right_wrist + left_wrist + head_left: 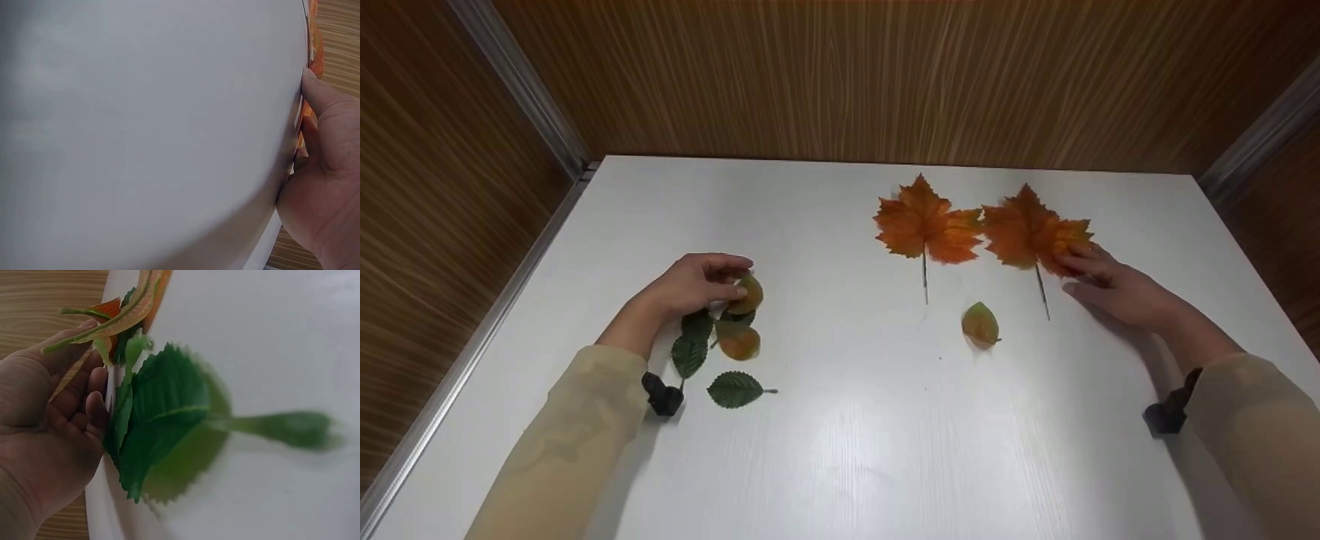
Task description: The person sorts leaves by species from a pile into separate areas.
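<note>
A: Start with the left hand [690, 283]. Holding anything?

B: Drawn in narrow, with thumb lapped over the edge of an orange-green leaf [748, 297], right at the fingertips. Pinched or merely touched? Impossible to tell.

A: And below those fingers?

B: Just under the thumb, a second orange-green leaf [740, 344], close beside dark green leaves [690, 354]; further below, apart from the palm, a lone green leaf [733, 389], stem pointing away rightward.

A: Over to the right hand [1136, 292].

B: Fairly straight in the fingers, touching the right edge of an orange maple leaf [1016, 234]; thumb parted from them, no grip to be seen. Beyond the fingertips, on the far side of that leaf, another maple leaf [915, 225], lobes touching or nearly so.

A: Between both sets of fingers?

B: A small loose leaf [980, 326] on the white table [847, 442], nearer the right thumb.

A: Which step, at a guess?

B: Probably placing or taking up at the left thumb, while steadying at the right fingertips.

A: And next?

B: If setting down, gently part left thumb and fingers; if lifting, pinch more firmly. On the right, raise fingers straight up, to avoid dragging the leaf.
</note>
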### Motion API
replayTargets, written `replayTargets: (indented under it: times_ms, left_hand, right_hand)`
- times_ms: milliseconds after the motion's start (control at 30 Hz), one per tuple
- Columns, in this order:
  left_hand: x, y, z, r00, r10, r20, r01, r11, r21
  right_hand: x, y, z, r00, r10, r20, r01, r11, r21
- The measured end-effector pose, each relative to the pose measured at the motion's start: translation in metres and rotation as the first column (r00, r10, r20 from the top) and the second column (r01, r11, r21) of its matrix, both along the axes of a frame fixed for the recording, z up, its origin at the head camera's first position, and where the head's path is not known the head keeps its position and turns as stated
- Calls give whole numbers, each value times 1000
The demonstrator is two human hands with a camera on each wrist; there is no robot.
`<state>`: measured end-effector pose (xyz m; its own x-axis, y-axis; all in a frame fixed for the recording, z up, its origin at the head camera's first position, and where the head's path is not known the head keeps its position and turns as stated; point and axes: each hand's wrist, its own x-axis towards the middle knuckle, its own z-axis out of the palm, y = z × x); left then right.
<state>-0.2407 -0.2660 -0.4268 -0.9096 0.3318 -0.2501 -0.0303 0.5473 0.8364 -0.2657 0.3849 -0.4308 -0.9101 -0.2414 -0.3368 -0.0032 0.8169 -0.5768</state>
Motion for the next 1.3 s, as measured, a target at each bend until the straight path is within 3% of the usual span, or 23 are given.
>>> replayTargets:
  times_ms: [433,700,933,1300]
  left_hand:
    - [2,3,-2,1000,28,1,-28,1000,-8]
    - [0,6,-4,999,48,1,-48,997,-58]
    - [-1,6,-7,998,23,-54,-28,996,-87]
    - [0,8,-7,998,41,-47,-45,995,-91]
  right_hand:
    - [-2,1,-2,1000,-4,9,5,1000,-16]
    - [-2,1,-1,1000,-11,13,11,999,-33]
    - [-3,1,-4,1000,-21,0,21,999,-45]
    - [-3,1,-3,1000,-17,-3,17,999,-47]
